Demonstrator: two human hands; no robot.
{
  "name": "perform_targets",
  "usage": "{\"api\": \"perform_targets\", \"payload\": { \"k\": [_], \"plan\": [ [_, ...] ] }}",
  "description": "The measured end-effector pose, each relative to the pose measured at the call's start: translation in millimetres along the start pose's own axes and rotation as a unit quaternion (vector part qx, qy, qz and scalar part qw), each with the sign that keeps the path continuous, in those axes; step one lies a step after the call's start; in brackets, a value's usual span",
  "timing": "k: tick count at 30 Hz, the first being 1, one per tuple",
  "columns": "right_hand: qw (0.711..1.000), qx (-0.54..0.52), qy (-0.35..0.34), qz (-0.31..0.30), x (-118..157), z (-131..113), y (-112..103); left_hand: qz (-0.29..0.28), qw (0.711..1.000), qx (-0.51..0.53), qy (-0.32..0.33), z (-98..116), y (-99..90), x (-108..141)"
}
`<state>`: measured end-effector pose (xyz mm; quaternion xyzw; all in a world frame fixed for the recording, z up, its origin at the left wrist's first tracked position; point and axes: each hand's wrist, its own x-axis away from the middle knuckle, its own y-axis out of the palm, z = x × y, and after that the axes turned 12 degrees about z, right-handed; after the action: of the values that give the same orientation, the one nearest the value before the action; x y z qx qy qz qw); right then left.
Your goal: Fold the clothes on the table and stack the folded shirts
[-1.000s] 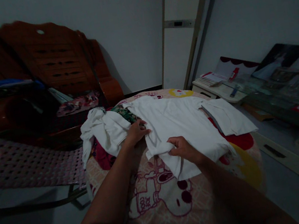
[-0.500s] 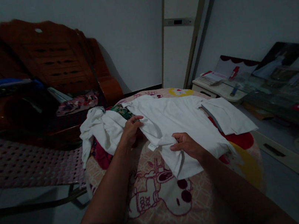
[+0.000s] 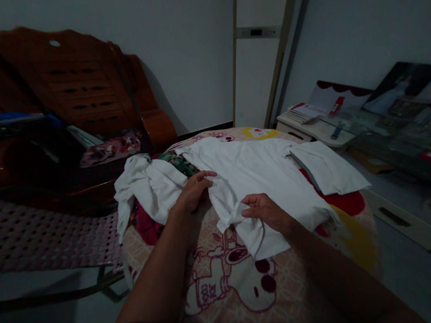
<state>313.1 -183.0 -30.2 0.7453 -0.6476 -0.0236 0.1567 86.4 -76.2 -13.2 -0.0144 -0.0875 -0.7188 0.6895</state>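
Note:
A white shirt (image 3: 277, 168) lies spread over a round table with a pink patterned cloth (image 3: 222, 311). My left hand (image 3: 195, 189) pinches the shirt's left edge, with the index finger stretched out over it. My right hand (image 3: 265, 210) is closed on a bunched fold of the same shirt, closer to me. Between both hands the fabric is gathered and slightly lifted. To the left, a crumpled white garment (image 3: 154, 187) rests on dark red and green patterned cloth. A folded white garment (image 3: 332, 168) lies at the table's right edge.
Beyond the table on the left stands a carved wooden bench (image 3: 75, 90) with clothes on it. A woven pink chair (image 3: 48, 232) is beside the table. On the right are a glass-topped cabinet (image 3: 395, 145) with papers and a tall white air conditioner (image 3: 256, 69).
My left hand has shifted slightly to the right, towards my right hand. The shirt's edge between them has bunched up more. My right hand has moved slightly left.

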Motion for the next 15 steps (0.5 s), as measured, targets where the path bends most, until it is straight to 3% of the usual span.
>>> {"api": "perform_targets", "payload": {
  "k": [5,9,12,15],
  "plan": [
    [0.993,-0.05,-0.058,0.091,-2,-10,-7,0.034,0.999,0.006,0.004,-3,-3.5,-3],
    [0.982,-0.092,-0.076,0.149,-4,-18,-15,0.102,0.995,-0.003,-0.013,-9,-1.3,-9],
    [0.983,-0.086,-0.069,0.146,-2,-20,-17,0.146,0.989,-0.018,-0.003,-17,1.1,-14],
    [0.989,-0.072,-0.059,0.115,2,-22,-15,0.152,0.988,-0.021,-0.014,-22,2.2,-18]
  ]
}}
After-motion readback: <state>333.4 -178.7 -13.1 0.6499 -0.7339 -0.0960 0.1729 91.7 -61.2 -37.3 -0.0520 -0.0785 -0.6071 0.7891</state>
